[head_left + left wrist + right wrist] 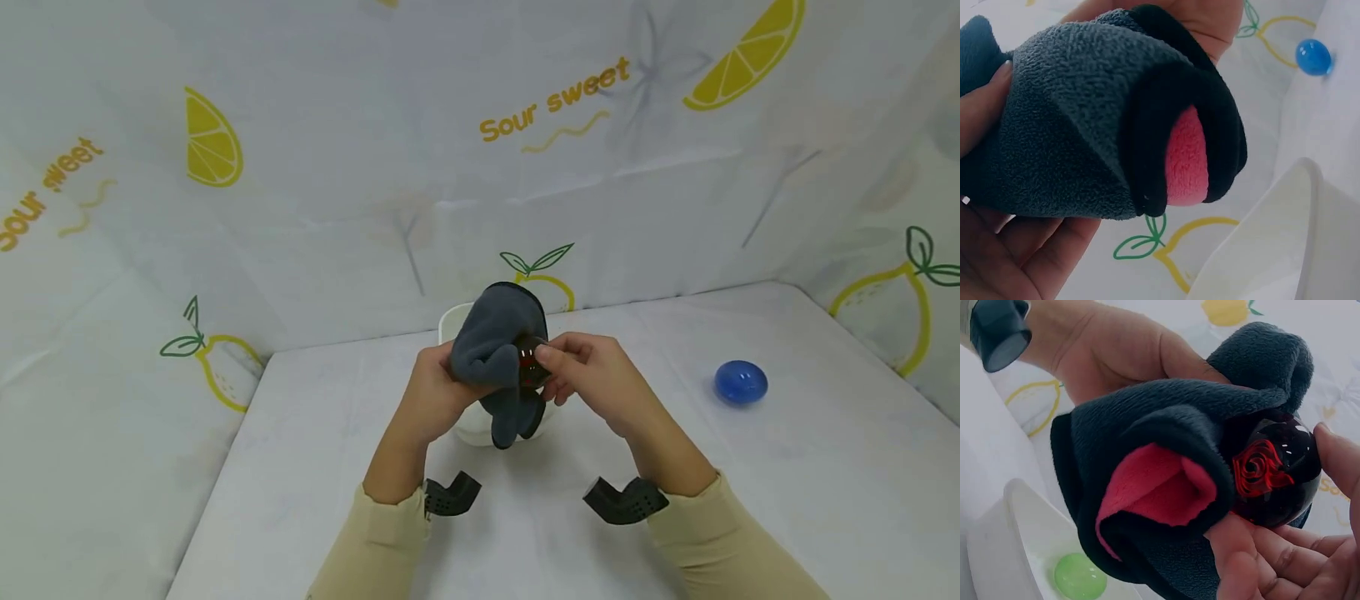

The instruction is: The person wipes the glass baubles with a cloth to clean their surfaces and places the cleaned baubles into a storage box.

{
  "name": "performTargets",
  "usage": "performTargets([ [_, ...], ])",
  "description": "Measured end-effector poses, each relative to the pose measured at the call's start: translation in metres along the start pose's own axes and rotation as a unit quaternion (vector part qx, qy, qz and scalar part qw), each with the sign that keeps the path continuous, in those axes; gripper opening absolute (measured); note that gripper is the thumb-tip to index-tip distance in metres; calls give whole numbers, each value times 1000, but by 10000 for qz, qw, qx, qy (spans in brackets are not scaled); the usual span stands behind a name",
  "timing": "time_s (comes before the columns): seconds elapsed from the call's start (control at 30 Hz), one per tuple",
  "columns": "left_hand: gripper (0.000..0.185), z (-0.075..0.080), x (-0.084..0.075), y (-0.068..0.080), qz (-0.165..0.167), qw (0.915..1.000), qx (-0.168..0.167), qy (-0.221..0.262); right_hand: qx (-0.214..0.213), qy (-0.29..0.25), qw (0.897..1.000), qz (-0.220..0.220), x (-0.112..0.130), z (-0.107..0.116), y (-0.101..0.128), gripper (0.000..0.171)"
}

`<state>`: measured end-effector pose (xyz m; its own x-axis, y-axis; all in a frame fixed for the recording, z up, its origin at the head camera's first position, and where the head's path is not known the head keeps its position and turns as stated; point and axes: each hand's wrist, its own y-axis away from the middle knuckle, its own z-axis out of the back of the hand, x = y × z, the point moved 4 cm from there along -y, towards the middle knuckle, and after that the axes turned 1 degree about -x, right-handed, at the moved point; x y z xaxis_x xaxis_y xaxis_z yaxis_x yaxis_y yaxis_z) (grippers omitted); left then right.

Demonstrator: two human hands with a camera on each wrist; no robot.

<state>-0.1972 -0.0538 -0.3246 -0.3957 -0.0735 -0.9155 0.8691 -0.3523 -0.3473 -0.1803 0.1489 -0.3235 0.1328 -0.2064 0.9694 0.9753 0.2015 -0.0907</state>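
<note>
Left hand (435, 387) grips a grey fleece cloth (495, 346) above the white bowl (457, 321), right hand (592, 375) pinching a dark, probably glass, ball (1275, 472) half hidden in its folds.

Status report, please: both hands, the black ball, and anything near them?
Left hand grips grey cloth. Right hand pinches black ball with red rose, cloth partly round it. White container beneath, green ball inside; blue ball apart at right.
</note>
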Motion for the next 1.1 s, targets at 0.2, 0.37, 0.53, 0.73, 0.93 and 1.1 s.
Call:
performTargets([
  [0.2, 30, 1, -5, 3, -441, 9977, 210, -464, 503, -752, 9948, -467, -4, -3, -1, 39],
  [0.37, 35, -3, -4, 4, -64, 9957, 0, -926, 221, -548, 9971, -487, -8, -4, -2, 36],
  [0.53, 37, -6, -2, 3, 407, 9908, -528, -1178, -246, -592, 9979, -89, -9, -7, -4, 35],
  [0.73, 31, 0, 0, 0, 574, 9899, -1074, -731, -571, -1101, 9920, 234, -12, -16, -4, 43],
  [0.93, 30, 7, 1, -2, 511, 9857, -1570, -349, -856, -1041, 9891, 590, -14, -23, -4, 52],
  [1.1, 31, 11, 3, -1, 679, 9809, -1824, -28, -974, -687, 9821, 1457, -15, -27, -4, 57],
])
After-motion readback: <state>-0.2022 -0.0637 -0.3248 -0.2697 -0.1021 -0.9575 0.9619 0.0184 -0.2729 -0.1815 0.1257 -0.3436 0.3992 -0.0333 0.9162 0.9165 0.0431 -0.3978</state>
